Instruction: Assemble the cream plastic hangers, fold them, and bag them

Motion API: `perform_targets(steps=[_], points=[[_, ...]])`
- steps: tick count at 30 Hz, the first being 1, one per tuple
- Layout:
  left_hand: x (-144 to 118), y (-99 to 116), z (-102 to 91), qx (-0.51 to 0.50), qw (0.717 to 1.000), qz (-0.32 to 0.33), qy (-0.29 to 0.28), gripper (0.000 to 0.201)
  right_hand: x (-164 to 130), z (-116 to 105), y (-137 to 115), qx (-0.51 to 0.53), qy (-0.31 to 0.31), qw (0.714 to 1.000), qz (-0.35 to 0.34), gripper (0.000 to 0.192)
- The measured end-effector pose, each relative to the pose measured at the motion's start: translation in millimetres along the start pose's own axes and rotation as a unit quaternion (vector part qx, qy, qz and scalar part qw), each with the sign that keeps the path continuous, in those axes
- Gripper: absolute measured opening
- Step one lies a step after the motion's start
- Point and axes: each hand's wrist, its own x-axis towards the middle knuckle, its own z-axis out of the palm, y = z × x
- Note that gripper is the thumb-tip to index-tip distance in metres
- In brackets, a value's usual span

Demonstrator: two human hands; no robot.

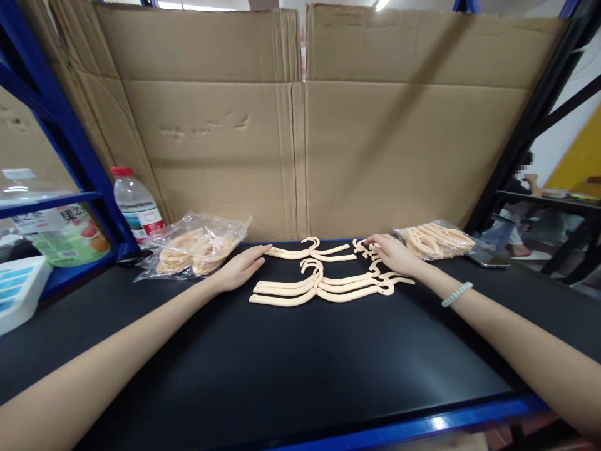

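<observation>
Mid-table near back edge, both hands' fingers flat, open on hangers (323,285), front clear

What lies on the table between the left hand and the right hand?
Head view: cream plastic hangers lie on the black table between the left hand and right hand.

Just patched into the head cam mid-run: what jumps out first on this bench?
Cream plastic hangers lie in a loose pile at the middle of the black table, with the left hand flat beside their left ends and the right hand resting on their right ends. Clear bags of more hangers flank them, one at left and one at right. Tall cardboard sheets wall off the back.
</observation>
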Motion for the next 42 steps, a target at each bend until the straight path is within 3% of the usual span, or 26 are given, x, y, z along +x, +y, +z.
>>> perform_targets(steps=[4, 12, 22, 32, 37, 42], points=[[1, 4, 1.8, 0.013, 1.000, 0.023, -0.013, 0.052, 2, 3, 0, -0.003, -0.027, 0.999, -0.047, 0.033], [3, 10, 3.2, 0.035, 0.997, 0.060, -0.013, 0.044, 4, 14, 7, -0.028, -0.081, 0.993, -0.075, 0.068], [4, 18, 5.6, 0.055, 0.998, 0.036, 0.024, 0.039, 7, 15, 7, -0.032, -0.109, 0.990, -0.085, 0.067], [7, 18, 8.6, 0.056, 0.997, 0.022, 0.042, 0.033, 5, 15, 6, -0.017, -0.091, 0.992, -0.086, 0.064], [3, 26, 5.2, 0.043, 0.997, 0.017, 0.057, 0.028, 6, 8, 1, -0.008, -0.039, 0.997, -0.070, 0.060], [-1, 31, 1.9, 0.028, 0.996, 0.014, 0.083, 0.020, 3, -6, -9, 0.149, 0.041, 0.988, -0.022, 0.044]])
